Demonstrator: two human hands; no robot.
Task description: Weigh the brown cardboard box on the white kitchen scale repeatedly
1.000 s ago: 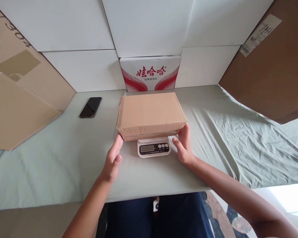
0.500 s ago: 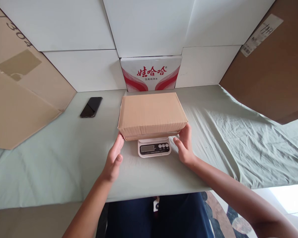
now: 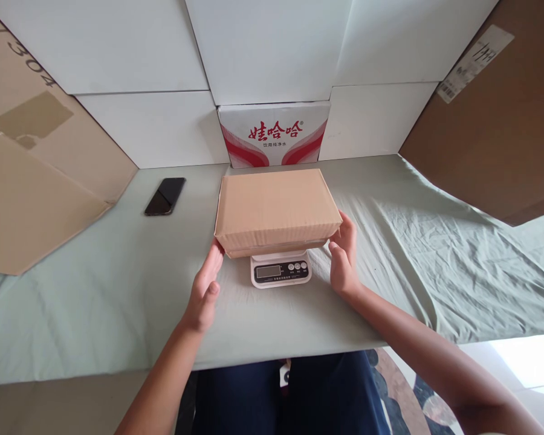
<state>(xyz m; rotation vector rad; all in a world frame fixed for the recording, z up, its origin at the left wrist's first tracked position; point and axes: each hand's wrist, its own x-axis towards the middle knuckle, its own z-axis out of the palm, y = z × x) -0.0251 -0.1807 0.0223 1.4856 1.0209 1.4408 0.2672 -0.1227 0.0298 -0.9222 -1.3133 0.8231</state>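
A closed brown cardboard box (image 3: 278,205) rests on a small white digital scale (image 3: 281,279), covering most of its platform. The scale's front panel, with a grey display and round buttons, sticks out below the box; I can make out no digits. At the box's front left corner is my left hand (image 3: 205,290), fingers stretched along the side and thumb apart. My right hand (image 3: 344,260) is beside the front right corner, its fingers extended along that side, partly hidden behind the box. Neither hand is wrapped around it; whether the fingertips press on the cardboard I cannot tell.
A black phone (image 3: 165,196) lies left on the green cloth (image 3: 131,290). Behind stand white panels (image 3: 272,48) and a white-and-red carton (image 3: 274,134). Large cardboard sheets flank the table, one left (image 3: 40,175) and one right (image 3: 494,133).
My right hand has shifted outward and slightly up along the box's right side, its thumb now clear of the front edge. The box, the scale and my left hand look almost unchanged.
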